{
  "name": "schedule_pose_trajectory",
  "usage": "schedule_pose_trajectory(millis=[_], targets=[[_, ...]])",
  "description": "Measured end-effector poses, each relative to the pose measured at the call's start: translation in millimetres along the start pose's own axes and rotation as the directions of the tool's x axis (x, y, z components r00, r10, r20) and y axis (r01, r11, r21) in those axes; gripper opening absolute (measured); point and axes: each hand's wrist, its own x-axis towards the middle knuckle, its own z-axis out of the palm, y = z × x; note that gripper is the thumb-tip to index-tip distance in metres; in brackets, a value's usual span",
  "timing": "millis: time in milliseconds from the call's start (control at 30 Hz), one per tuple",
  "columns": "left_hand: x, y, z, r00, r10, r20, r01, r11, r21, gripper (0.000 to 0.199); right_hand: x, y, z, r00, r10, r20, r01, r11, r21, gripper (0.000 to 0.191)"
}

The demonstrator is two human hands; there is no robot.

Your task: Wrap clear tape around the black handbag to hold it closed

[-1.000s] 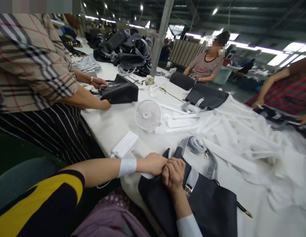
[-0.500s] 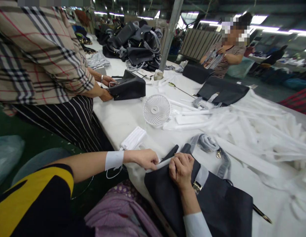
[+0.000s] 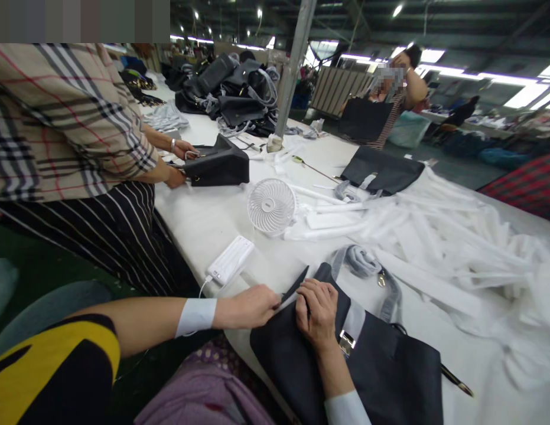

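Observation:
A black handbag (image 3: pixel 394 366) lies in front of me at the table's near edge, its gold clasp (image 3: pixel 347 342) partly under a clear film strip. My left hand (image 3: pixel 252 306) is closed at the bag's upper left edge, on the end of a narrow white strip (image 3: pixel 289 301). My right hand (image 3: pixel 318 310) rests on the bag with its fingers curled over the upper edge, where the strip runs under them. The fingertips of both hands are partly hidden. Beyond the bag lies a wrapped grey shoulder strap (image 3: pixel 362 261) with a gold hook.
A white fan (image 3: pixel 272 206) and a white power bank (image 3: pixel 230 260) with a cable lie beyond my left hand. White wrapping strips (image 3: pixel 478 254) cover the right side. One co-worker (image 3: pixel 71 118) handles a black bag (image 3: pixel 221 162); bags (image 3: pixel 239 88) are piled behind.
My left hand has moved slightly left and down, and the white strip between my hands looks narrower. Across the table, a co-worker has lifted a black bag. The view has shifted a little.

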Motion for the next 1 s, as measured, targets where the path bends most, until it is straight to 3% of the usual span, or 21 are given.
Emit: schedule_pose_trajectory(millis=[133, 300, 400, 533, 600, 700, 833, 1000], targets=[[-20, 14, 23.7, 0.968, -0.037, -0.249, 0.035, 0.999, -0.014, 0.022, -1, 3, 0, 1.0, 0.003, 0.011, -0.003, 1.0, 0.004, 0.011], [-22, 12, 82.5, 0.831, -0.163, -0.531, 0.142, 0.987, -0.081, 0.02, -3, 6, 7, 0.999, -0.025, 0.026, 0.025, 1.0, 0.007, 0.017], [-15, 5, 98.8, 0.782, -0.235, -0.577, 0.151, 0.97, -0.19, 0.013, -3, 10, 11, 1.0, -0.029, -0.005, 0.029, 1.0, -0.006, 0.028], [-13, -1, 95.0, 0.792, -0.29, -0.537, 0.171, 0.95, -0.261, 0.015, -7, 1, -5, 1.0, 0.003, 0.028, 0.001, 0.989, -0.149, 0.029], [-13, -2, 91.2, 0.798, -0.309, -0.518, 0.18, 0.942, -0.285, 0.015, -16, -12, -21, 0.989, 0.045, 0.14, -0.009, 0.968, -0.25, 0.028], [-11, -5, 87.5, 0.809, -0.312, -0.498, 0.182, 0.939, -0.293, 0.013, -37, -33, -38, 0.933, 0.158, 0.324, -0.028, 0.928, -0.371, 0.037], [-9, -11, 82.8, 0.823, -0.322, -0.467, 0.202, 0.936, -0.289, 0.01, -63, -49, -32, 0.844, 0.32, 0.43, -0.106, 0.886, -0.451, 0.056], [-20, -4, 77.2, 0.854, -0.216, -0.474, 0.139, 0.972, -0.191, 0.022, -71, -59, -22, 0.805, 0.418, 0.422, -0.221, 0.87, -0.44, 0.059]])
